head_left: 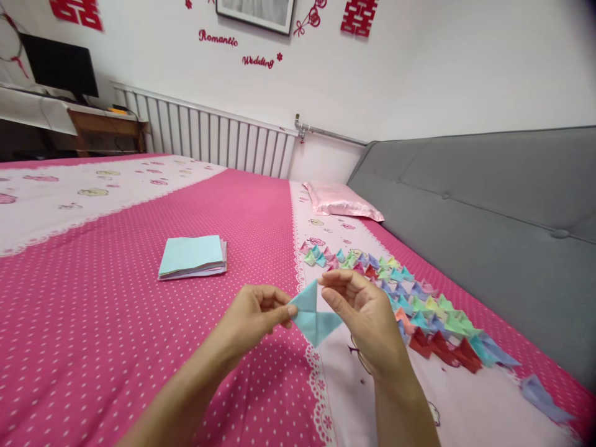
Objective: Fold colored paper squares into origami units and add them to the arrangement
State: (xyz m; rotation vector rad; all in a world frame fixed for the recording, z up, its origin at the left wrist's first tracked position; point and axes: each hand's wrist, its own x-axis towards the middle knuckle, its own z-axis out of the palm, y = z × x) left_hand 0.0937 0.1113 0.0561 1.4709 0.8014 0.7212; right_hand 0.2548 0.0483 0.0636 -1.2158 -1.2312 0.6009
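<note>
A light blue folded paper (307,320) is held up over the bed, with creases crossing at its middle and pointed flaps at the top and right. My left hand (261,310) pinches its left corner between thumb and fingers. Beside the upper right edge is my right hand (361,310), its fingers bent and its thumb apart from them. Its fingertips are at the paper's top point; whether they press on it is hard to see. Rows of small folded paper pieces (421,343) in several colours lie beyond and right of my right hand.
A stack of paper squares (193,253), light blue on top, lies on the pink dotted bedspread (251,211). One lilac folded piece (544,397) sits apart at the right. A pink pillow (342,200) rests against the grey headboard (475,192). Behind the bed is a white radiator (205,127).
</note>
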